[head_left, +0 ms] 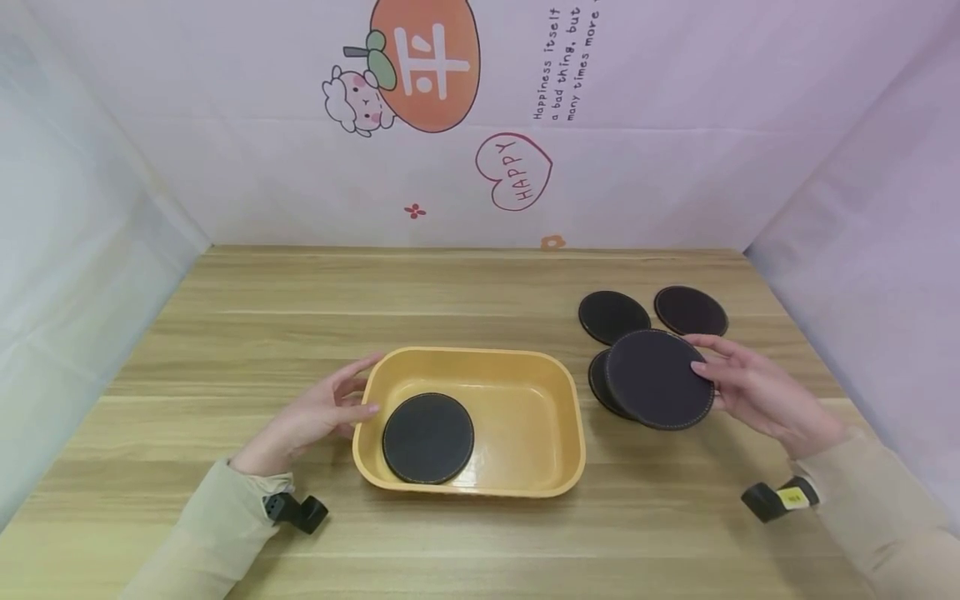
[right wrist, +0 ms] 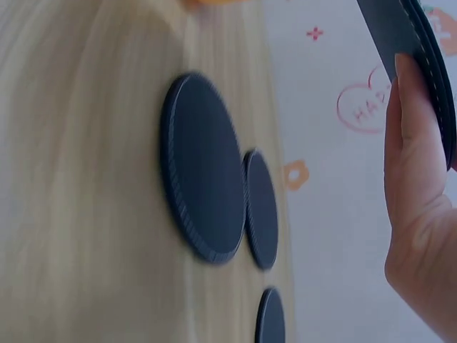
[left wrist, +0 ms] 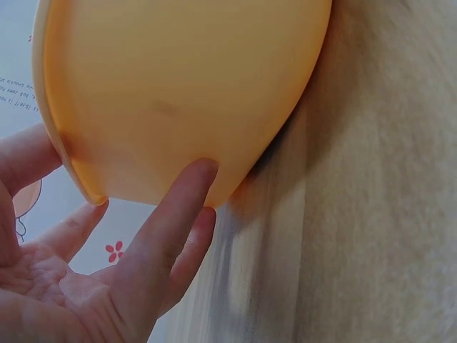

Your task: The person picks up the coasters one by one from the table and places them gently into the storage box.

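Note:
My left hand (head_left: 318, 412) holds the left end of a yellow plastic basin (head_left: 517, 433), thumb over the rim and fingers along the outer wall (left wrist: 186, 107). Flat inside the basin's left part lies a round black coaster (head_left: 428, 437) with a stitched edge. To the right, my right hand (head_left: 757, 387) pinches another round black coaster (head_left: 660, 379) at its right edge, thumb on top. The right wrist view shows this held coaster (right wrist: 385, 28) raised above the table. It partly hides a coaster (head_left: 601, 385) lying beneath it in the head view.
Two more black coasters lie farther back on the wooden table (head_left: 420, 292), one at the left (head_left: 613, 317) and one at the right (head_left: 690, 311). White printed cloth (head_left: 300, 192) stands behind the table, with plain cloth at both sides.

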The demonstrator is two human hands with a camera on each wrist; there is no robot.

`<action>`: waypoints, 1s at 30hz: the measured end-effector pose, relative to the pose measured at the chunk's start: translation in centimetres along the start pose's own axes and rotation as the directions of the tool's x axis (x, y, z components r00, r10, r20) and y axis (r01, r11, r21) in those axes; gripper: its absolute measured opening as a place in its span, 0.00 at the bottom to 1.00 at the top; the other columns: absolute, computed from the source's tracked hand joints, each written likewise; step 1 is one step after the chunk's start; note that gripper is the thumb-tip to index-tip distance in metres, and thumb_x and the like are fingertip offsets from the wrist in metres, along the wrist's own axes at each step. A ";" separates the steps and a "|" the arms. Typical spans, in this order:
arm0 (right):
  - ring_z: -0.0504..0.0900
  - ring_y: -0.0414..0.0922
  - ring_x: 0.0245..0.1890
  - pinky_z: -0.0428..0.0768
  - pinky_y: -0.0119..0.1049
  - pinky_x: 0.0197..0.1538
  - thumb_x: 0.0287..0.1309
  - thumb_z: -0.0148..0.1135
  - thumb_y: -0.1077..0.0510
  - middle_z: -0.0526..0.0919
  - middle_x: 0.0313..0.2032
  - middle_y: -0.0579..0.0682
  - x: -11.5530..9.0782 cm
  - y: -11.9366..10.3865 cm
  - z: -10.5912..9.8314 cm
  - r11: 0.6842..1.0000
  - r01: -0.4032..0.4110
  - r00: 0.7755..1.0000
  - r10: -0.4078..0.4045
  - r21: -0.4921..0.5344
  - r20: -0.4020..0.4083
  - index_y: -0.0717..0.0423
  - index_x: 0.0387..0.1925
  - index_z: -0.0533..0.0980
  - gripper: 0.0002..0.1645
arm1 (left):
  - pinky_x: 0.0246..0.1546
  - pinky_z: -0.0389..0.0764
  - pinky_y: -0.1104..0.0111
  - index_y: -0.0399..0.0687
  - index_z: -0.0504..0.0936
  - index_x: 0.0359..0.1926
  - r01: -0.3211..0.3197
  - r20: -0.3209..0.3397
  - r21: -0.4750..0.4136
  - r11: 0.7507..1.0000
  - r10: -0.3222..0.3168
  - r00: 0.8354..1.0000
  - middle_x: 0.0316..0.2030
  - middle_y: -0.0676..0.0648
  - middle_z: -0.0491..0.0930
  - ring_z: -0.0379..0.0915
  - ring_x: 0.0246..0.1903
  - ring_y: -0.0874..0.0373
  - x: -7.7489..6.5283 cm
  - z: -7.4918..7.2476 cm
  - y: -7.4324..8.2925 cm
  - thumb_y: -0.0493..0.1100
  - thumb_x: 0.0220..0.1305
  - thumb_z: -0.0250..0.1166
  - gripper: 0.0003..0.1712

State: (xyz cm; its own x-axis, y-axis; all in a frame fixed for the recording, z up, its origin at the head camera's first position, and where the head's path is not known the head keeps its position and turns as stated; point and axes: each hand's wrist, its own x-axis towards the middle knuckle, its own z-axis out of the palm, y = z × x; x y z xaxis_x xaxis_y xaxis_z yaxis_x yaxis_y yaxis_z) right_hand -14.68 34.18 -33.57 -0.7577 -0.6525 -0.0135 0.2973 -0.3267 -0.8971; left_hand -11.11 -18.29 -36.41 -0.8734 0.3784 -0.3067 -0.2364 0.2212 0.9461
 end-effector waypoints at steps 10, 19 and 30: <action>0.84 0.41 0.39 0.84 0.34 0.40 0.68 0.34 0.74 0.80 0.46 0.47 3.9 -0.7 3.8 1.000 0.014 1.000 -0.015 -0.027 -0.020 0.55 0.53 0.70 0.23 | 0.37 0.83 0.63 0.47 0.46 0.74 -0.005 0.005 0.001 1.000 0.005 1.000 0.64 0.27 0.59 0.75 0.47 0.51 0.0 0.0 0.0 0.33 0.63 0.59 0.44; 0.84 0.42 0.41 0.84 0.36 0.38 0.68 0.41 0.70 0.81 0.46 0.48 7.8 -1.2 7.3 0.996 -0.027 0.999 0.025 -0.079 -0.033 0.55 0.53 0.69 0.18 | 0.36 0.83 0.65 0.47 0.46 0.74 -0.017 0.014 -0.001 1.000 0.017 1.000 0.64 0.28 0.59 0.75 0.47 0.53 0.1 -0.1 -0.1 0.34 0.63 0.60 0.44; 0.84 0.37 0.30 0.82 0.29 0.32 0.67 0.45 0.69 0.84 0.36 0.44 13.0 0.1 11.5 0.977 -0.145 0.987 0.131 -0.156 -0.096 0.51 0.52 0.68 0.17 | 0.38 0.83 0.61 0.47 0.47 0.74 -0.007 0.003 0.003 1.000 0.007 1.000 0.64 0.28 0.59 0.75 0.49 0.49 0.1 -0.1 -0.2 0.35 0.64 0.60 0.44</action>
State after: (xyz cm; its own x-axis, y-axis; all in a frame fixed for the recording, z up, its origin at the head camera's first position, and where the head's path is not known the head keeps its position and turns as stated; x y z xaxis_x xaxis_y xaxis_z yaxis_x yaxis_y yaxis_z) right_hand -17.85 17.81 -28.72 -0.7647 -0.6207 -0.1732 0.3095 -0.1180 -0.9435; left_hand -11.19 -18.34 -36.61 -0.8737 0.3828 -0.3002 -0.2290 0.2208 0.9481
